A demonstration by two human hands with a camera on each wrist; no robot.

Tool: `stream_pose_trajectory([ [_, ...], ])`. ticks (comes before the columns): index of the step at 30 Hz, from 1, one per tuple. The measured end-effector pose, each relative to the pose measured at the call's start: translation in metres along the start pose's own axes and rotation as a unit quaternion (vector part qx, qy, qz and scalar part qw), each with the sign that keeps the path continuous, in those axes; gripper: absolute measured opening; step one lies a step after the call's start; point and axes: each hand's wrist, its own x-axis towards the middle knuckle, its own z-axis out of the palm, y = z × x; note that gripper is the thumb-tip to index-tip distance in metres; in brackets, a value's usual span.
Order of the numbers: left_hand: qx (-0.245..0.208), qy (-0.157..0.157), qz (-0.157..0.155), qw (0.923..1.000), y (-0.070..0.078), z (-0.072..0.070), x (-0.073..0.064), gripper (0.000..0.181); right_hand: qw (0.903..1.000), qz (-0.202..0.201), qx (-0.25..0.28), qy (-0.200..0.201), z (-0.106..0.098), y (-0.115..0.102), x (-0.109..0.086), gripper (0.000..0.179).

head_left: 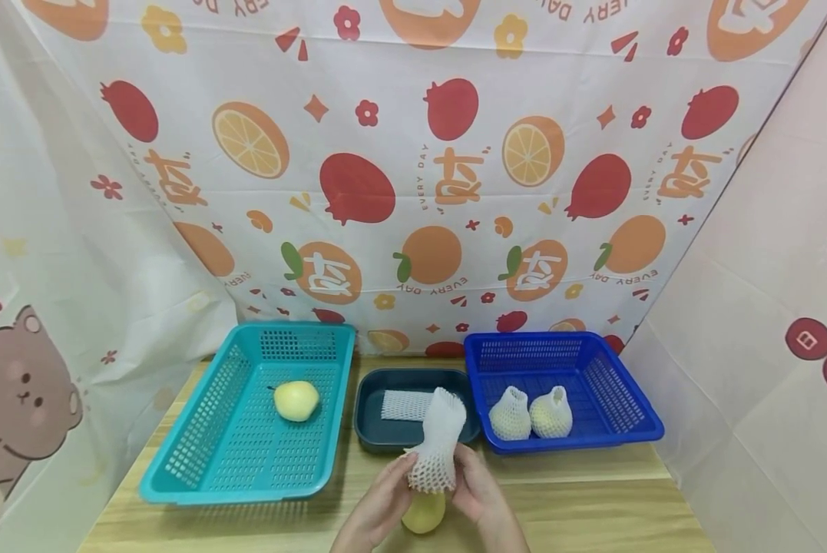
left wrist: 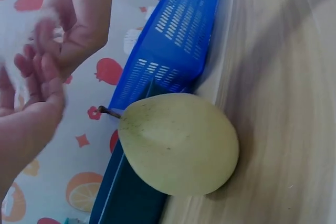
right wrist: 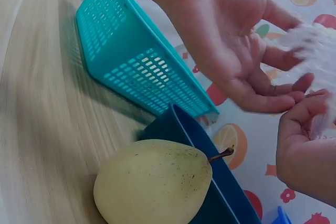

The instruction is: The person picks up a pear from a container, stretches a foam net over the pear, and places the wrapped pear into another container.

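A white foam fruit net [head_left: 438,445] is held upright in front of me, its mesh end downward. My left hand [head_left: 385,495] grips its left side and my right hand [head_left: 478,491] its right. In the right wrist view the fingertips of both hands meet at the blurred net [right wrist: 315,59]. Below the hands a bare yellow pear [head_left: 424,514] sits on the table, its stem pointing toward the dark tray [left wrist: 134,192]. Neither hand touches this pear.
Left stands a teal basket [head_left: 247,491] with one bare pear [head_left: 296,401]. The dark tray, in the middle, contains flat foam nets [head_left: 405,405]. On the right, a blue basket [head_left: 572,444] contains two net-wrapped pears [head_left: 551,415]. A printed cloth [head_left: 399,92] hangs behind.
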Motion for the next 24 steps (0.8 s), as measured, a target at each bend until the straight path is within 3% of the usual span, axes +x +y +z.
stream_pose_trajectory([
  [3, -0.101, 0.022, 0.019, 0.9945, -0.002, -0.002, -0.001, 0.027, 0.9992, 0.009, 0.039, -0.002, -0.002, -0.002, 0.001, 0.036],
  [6, -0.192, 0.005, 0.029, 0.9810, -0.003, -0.004, -0.001, 0.031, 0.9966, 0.011, 0.079, -0.020, -0.003, -0.004, 0.001, 0.029],
  [10, -0.201, -0.025, 0.026, 0.9789, -0.004, -0.006, -0.001, 0.038, 0.9911, 0.018, 0.117, -0.061, -0.004, -0.004, 0.001, 0.029],
  [14, -0.191, -0.011, 0.029, 0.9810, -0.005, -0.004, 0.000, 0.040, 0.9903, 0.019, 0.120, -0.067, -0.003, -0.004, 0.001, 0.024],
  [17, -0.193, 0.044, 0.046, 0.9792, -0.007, -0.002, 0.000, 0.036, 0.9955, 0.017, 0.089, -0.026, -0.004, 0.000, 0.001, 0.033],
  [20, -0.172, 0.126, 0.056, 0.9755, -0.010, -0.004, 0.001, 0.028, 0.9987, 0.005, 0.026, 0.043, -0.007, 0.006, 0.004, 0.037],
  [22, -0.145, 0.179, 0.055, 0.9715, -0.015, -0.007, 0.003, 0.024, 0.9950, -0.012, -0.026, 0.095, -0.011, 0.013, 0.007, 0.031],
  [24, -0.110, 0.223, 0.047, 0.9675, -0.021, -0.011, 0.004, 0.028, 0.9847, -0.029, -0.088, 0.147, -0.016, 0.020, 0.010, 0.023],
])
